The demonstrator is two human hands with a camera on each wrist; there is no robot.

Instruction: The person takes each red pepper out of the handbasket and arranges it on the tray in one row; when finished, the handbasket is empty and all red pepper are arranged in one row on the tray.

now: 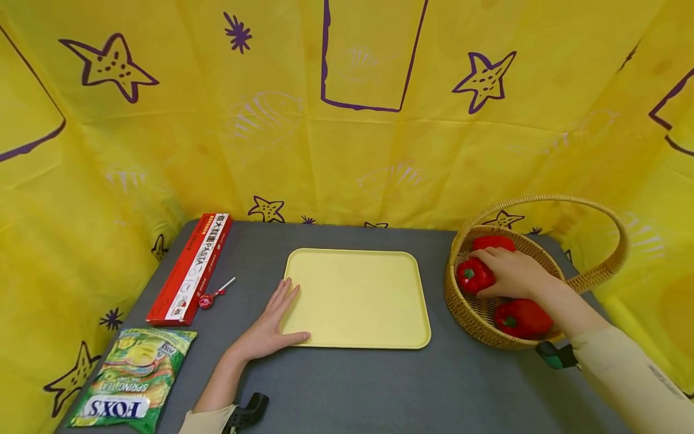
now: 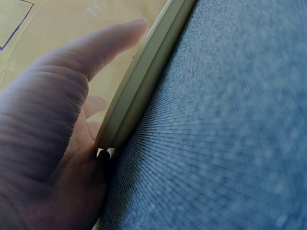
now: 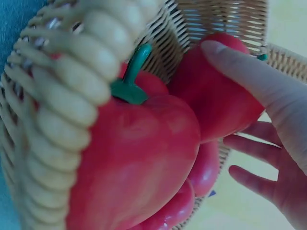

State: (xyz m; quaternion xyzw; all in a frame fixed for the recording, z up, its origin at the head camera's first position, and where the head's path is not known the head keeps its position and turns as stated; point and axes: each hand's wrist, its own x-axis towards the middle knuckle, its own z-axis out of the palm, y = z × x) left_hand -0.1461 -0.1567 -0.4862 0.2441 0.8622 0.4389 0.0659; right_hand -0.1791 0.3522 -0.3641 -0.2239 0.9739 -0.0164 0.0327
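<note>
My left hand [image 1: 267,330] rests along the near left corner of a pale yellow tray [image 1: 355,295], its fingers straight and spread over the rim. The left wrist view shows the thumb reaching past the tray's raised edge [image 2: 139,76]. Inside a wicker basket [image 1: 470,319] on the right, my right hand [image 1: 515,274] holds a red bell pepper [image 1: 475,276] with a green stem. In the right wrist view the thumb lies across that pepper, with fingers on its far side. Another red bell pepper [image 3: 139,148] sits closer to the basket's rim; more red ones show behind it.
A long red pasta box [image 1: 190,271] lies at the back left, with a wrapped lollipop [image 1: 206,300] beside it. Nearer stands a green Fox's candy bag [image 1: 132,380], lying flat. The basket's tall handle [image 1: 618,241] arches on the right. Yellow patterned cloth surrounds the grey table.
</note>
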